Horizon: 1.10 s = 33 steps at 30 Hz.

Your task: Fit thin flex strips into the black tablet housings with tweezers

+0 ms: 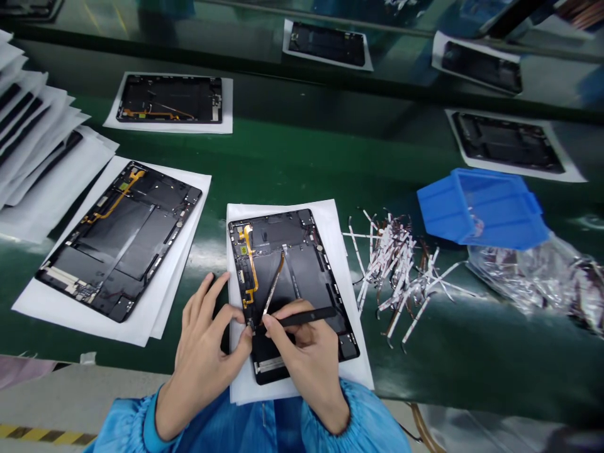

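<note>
On white sheets in front of me lies an open black tablet housing (314, 283), its inside facing up. An orange flex cable (248, 264) runs along its left side, and a narrow white-and-brown flex strip (274, 286) slants across the middle. My right hand (314, 352) grips black tweezers (306, 316) over the strip's lower end; their tips are hidden by the fingers. My left hand (210, 340) has thumb and index finger closed at the housing's left edge, the other fingers stretched out. Whether a small part sits between them is hidden.
Loose flex strips (396, 264) lie in a pile to the right, beside a blue bin (500, 211) and clear plastic bags (523, 270). Another housing (120, 242) rests on paper at left, near a paper-interleaved stack (42, 138). Further housings (170, 99) stand along the back.
</note>
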Tool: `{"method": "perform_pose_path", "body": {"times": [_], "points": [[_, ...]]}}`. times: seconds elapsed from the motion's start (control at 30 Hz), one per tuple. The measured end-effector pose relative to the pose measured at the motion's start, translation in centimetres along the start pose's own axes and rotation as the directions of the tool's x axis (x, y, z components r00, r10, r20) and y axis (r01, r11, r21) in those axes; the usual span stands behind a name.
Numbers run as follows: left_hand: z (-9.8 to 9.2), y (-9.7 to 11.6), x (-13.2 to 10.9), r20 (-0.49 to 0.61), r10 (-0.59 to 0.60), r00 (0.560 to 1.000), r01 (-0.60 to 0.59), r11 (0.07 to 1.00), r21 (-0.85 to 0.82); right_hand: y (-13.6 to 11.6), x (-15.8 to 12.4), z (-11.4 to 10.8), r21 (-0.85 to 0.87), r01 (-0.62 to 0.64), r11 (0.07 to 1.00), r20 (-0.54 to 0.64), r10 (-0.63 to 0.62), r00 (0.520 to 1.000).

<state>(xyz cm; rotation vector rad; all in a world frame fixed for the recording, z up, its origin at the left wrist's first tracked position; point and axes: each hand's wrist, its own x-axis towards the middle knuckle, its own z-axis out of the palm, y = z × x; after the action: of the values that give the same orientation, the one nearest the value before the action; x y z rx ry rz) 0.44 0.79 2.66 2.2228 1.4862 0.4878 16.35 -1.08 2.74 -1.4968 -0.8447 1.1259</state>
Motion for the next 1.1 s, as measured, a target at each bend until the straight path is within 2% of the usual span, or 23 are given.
{"method": "perform_pose_path", "body": {"times": [0.3, 0.87, 1.1], "points": [[0.16, 0.39, 0.17, 0.009, -0.025, 1.0, 0.025, 0.996, 0.086, -0.07, 0.22, -0.11, -0.019, 0.027, 0.999, 0.019, -0.026, 0.999], [0.5, 0.15, 0.08, 0.069, 0.021, 0.997, -0.032, 0.986, 0.164, 0.34, 0.2, -0.14, 0.034, 0.01, 0.999, 0.019, -0.01, 1.0], [0.24, 0.23, 0.03, 0.129, 0.02, 0.991, -0.044, 0.982, 0.181, 0.28, 0.13, -0.08, 0.031, 0.015, 0.999, 0.027, -0.016, 1.0]]}}
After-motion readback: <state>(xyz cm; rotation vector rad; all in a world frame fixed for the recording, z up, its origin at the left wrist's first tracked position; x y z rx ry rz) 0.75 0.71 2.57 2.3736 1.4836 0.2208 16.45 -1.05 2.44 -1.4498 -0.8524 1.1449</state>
